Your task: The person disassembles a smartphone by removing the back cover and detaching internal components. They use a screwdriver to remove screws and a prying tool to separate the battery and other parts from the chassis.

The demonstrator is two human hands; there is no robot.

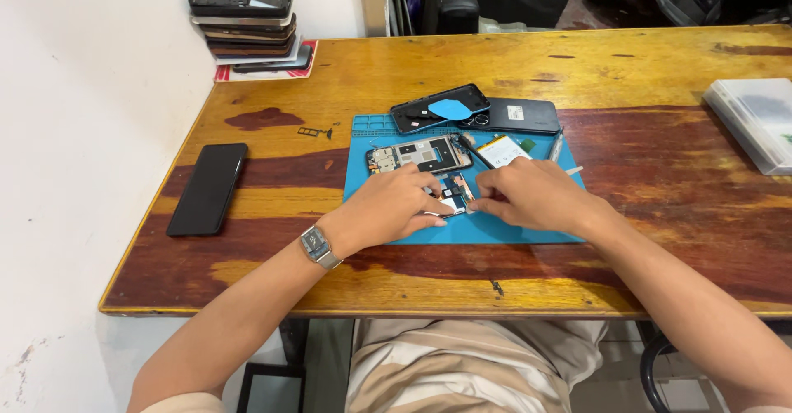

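A small circuit board [456, 192] is lying flat on the blue mat, sitting right between the fingertips that are pinching at it from both sides. It is looking dark, with metal shields and a coppery strip along the edge nearer the right-hand fingers; its near end is being covered by the fingers, so its full outline is staying hidden. Just beyond the grip, away from the person, an opened phone frame [419, 155] is lying face up and flat, its long side running across, showing pale metal plates and dark cut-outs inside. The board is sitting just beside that frame's near edge, whether touching is unclear.
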